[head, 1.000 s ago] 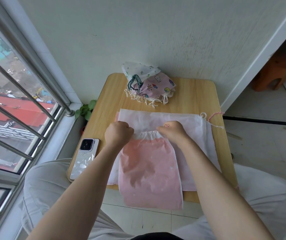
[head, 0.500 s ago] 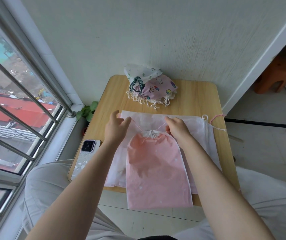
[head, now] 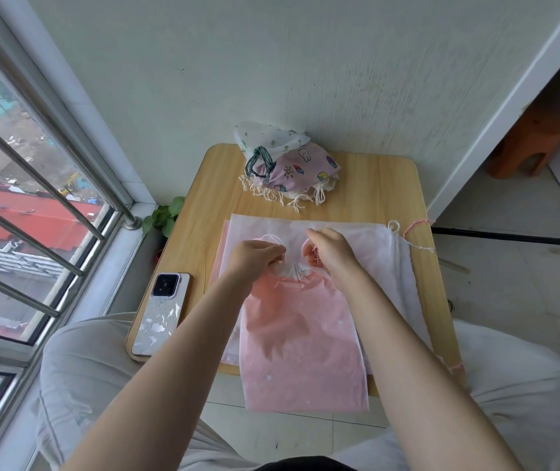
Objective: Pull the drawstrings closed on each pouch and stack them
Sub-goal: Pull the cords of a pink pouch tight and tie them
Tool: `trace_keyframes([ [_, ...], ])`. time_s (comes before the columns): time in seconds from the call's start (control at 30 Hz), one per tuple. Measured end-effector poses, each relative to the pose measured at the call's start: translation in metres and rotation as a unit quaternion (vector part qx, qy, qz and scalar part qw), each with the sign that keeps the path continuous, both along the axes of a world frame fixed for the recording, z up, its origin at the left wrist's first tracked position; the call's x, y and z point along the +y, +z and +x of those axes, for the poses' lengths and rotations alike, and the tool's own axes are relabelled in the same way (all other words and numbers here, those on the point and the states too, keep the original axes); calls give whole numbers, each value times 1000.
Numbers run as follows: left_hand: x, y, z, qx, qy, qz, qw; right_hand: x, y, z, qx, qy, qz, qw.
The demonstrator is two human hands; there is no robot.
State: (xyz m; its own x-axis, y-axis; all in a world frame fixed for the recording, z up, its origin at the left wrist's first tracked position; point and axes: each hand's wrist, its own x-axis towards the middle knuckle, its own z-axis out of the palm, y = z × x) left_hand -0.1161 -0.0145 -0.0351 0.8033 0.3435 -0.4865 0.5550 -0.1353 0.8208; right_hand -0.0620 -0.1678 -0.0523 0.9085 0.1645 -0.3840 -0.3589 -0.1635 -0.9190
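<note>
A pink pouch (head: 302, 341) lies at the table's near edge, its bottom hanging over. Its mouth (head: 296, 270) is gathered tight into a small white bunch. My left hand (head: 254, 258) pinches the pale drawstring just left of the bunch. My right hand (head: 331, 251) pinches the string on the right side. Under the pink pouch lies a larger white pouch (head: 390, 256), flat and open-mouthed, with its cord ends (head: 407, 232) trailing to the right. At the back of the table sits a pile of cinched pouches (head: 285, 168), white with green print and pink with cartoons.
A phone (head: 161, 312) in a glittery case lies at the left edge of the small wooden table (head: 383, 188). A window with metal bars is at the left, a wall behind, a small plant (head: 163, 217) below the sill, and an orange stool (head: 526, 144) at the far right.
The pink pouch's mouth has gone from partly gathered to bunched tight. Both hands moved inward to the bunch and now pinch the strings close to it.
</note>
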Motion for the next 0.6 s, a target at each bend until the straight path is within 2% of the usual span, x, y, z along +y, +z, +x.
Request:
trace_keyframes([
  [0.17, -7, 5, -4, -21, -26, -68, 997, 8, -5, -6, 11, 8, -9, 1000],
  [0.37, -10, 0, -4, -5, -37, -30, 999, 12, -2, -9, -3, -5, -5, 1000],
  [0.43, -9, -1, -4, -24, -25, -86, 996, 13, -1, -10, -7, -7, -8, 1000],
  [0.53, -10, -1, -3, -67, -19, -251, 966, 16, -3, -13, -4, -18, 0, 1000],
  [0.6, -11, -1, -3, -66, -17, -253, 965, 16, -3, -14, -3, -28, 5, 1000],
])
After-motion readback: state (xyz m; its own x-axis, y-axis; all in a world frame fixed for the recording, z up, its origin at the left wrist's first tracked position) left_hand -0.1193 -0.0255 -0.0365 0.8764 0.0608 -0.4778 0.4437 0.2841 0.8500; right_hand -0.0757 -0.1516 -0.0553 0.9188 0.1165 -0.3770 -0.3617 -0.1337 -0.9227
